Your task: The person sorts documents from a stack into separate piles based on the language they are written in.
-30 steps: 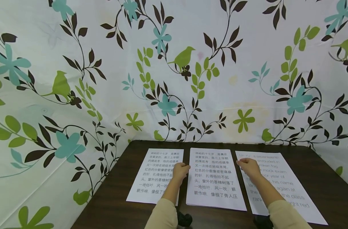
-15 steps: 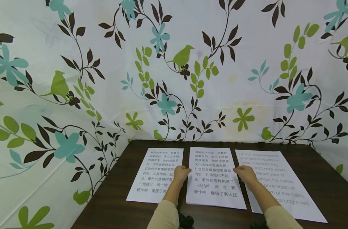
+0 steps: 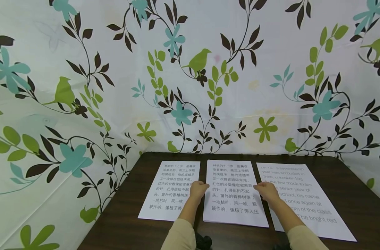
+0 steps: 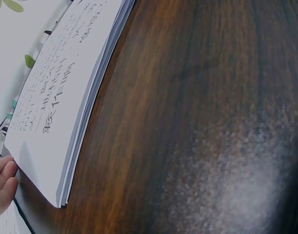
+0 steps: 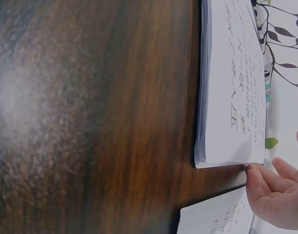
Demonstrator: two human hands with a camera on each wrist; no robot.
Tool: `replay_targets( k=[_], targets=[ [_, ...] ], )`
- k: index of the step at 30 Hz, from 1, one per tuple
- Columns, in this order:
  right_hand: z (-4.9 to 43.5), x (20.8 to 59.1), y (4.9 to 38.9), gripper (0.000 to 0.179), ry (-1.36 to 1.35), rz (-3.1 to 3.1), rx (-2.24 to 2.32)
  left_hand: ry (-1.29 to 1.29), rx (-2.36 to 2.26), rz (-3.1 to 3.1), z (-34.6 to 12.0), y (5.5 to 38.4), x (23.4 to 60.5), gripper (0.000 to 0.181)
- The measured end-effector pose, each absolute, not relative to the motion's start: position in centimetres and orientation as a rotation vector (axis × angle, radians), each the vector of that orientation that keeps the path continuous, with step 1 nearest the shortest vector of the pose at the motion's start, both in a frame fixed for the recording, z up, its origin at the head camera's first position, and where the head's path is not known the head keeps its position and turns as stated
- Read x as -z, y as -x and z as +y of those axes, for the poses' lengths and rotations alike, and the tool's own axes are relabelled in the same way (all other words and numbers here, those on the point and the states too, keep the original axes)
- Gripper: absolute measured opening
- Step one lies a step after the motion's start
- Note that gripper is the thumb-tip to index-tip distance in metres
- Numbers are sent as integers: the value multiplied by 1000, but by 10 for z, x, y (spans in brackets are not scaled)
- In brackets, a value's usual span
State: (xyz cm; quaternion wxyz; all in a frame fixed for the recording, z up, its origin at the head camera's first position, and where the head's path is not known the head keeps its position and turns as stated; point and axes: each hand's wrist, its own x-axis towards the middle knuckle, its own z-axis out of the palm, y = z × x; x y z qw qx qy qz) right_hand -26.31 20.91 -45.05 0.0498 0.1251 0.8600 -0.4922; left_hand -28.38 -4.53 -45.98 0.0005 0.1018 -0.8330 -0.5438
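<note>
A stack of printed paper (image 3: 231,194) lies in the middle of the dark table, its top sheet covered in Chinese text. My left hand (image 3: 198,191) holds the stack's left edge with bent fingers. On the opposite side, my right hand (image 3: 268,191) grips the right edge with thumb and fingers. Several layered sheets show along the near side of the paper stack (image 4: 83,122) in the left wrist view. In the right wrist view, the right fingertips (image 5: 252,169) meet the paper's edge. The stack lies flat, and its far corners are visible in the head view.
Another Chinese-text sheet (image 3: 171,187) lies to the left, partly under the left forearm. An English-text sheet (image 3: 311,201) lies to the right, partly covered by the right hand and forearm. The dark wooden table (image 3: 115,222) meets a leaf-and-bird patterned cloth (image 3: 227,121) behind.
My right hand has moved slightly left and down, from over the English sheet to the middle stack's right edge. The left hand has stayed at the left edge, shifting only slightly.
</note>
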Motion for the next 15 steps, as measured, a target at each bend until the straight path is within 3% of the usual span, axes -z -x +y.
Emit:
replay_targets(
  k=[7, 15],
  targets=[
    [211, 461, 268, 49, -406, 2618, 1518, -307, 1716, -2635, -45, 282, 459, 44],
    [230, 509, 301, 53, -398, 2746, 1435, -251, 1739, -2588, -44, 282, 458, 43]
  ],
)
